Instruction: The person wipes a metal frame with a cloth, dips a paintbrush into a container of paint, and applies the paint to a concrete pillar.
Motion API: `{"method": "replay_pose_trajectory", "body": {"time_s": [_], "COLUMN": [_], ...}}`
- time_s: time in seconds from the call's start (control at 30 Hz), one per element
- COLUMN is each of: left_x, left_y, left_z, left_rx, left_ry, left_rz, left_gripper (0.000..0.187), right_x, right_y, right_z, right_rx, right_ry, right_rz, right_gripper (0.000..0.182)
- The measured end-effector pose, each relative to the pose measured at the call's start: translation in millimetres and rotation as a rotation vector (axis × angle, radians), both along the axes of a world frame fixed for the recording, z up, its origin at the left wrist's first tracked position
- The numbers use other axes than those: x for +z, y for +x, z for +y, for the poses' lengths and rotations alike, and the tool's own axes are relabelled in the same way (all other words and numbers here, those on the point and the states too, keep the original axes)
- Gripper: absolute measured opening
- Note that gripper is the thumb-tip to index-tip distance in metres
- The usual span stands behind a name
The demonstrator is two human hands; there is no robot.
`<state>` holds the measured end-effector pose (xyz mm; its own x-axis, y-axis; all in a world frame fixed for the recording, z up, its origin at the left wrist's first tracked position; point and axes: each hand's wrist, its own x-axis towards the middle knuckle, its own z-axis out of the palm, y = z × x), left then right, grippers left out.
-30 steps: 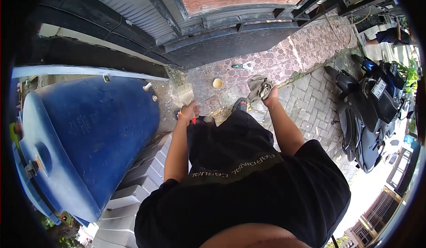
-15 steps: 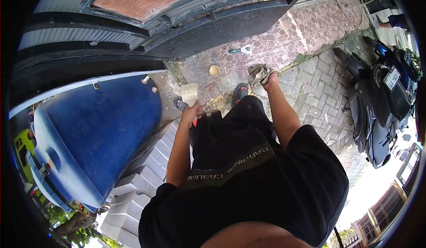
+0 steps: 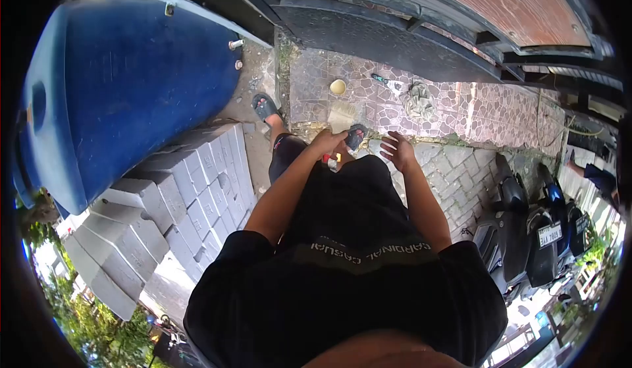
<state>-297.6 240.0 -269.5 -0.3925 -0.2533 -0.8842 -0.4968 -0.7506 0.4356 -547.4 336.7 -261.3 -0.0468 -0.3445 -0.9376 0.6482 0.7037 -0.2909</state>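
My left hand (image 3: 329,143) is closed on a wide brush whose pale bristles (image 3: 342,115) point toward the tiled ground; part of its red handle shows below the fingers. My right hand (image 3: 399,153) has its fingers spread and holds nothing. A crumpled grey-green cloth (image 3: 420,101) lies on the tiles beyond my right hand. Left of the cloth is a scraper (image 3: 394,86) with a green and black handle. A small yellowish round container (image 3: 338,87) stands on the tiles farther left.
A big blue tank (image 3: 145,72) and stacked grey blocks (image 3: 197,190) stand on the left. A dark metal frame (image 3: 395,45) spans the top. Parked motorcycles (image 3: 526,236) line the right, with a person's dark sleeve (image 3: 600,182) at the far right.
My right hand has let go of the cloth, which now lies on the tiles, and its fingers have spread. The view has turned, and my left foot has stepped out to the left.
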Motion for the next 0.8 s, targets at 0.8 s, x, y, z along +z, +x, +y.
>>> {"method": "replay_pose_trajectory", "body": {"time_s": [0.8], "left_x": [-83], "left_y": [-27], "left_z": [6], "left_rx": [-0.535], "left_ry": [-0.597], "left_rz": [0.063], "left_gripper": [0.057], "right_x": [-108], "right_y": [92], "right_z": [-10], "right_rx": [-0.234], "right_ry": [-0.052], "right_rz": [-0.359], "right_gripper": [0.029]}}
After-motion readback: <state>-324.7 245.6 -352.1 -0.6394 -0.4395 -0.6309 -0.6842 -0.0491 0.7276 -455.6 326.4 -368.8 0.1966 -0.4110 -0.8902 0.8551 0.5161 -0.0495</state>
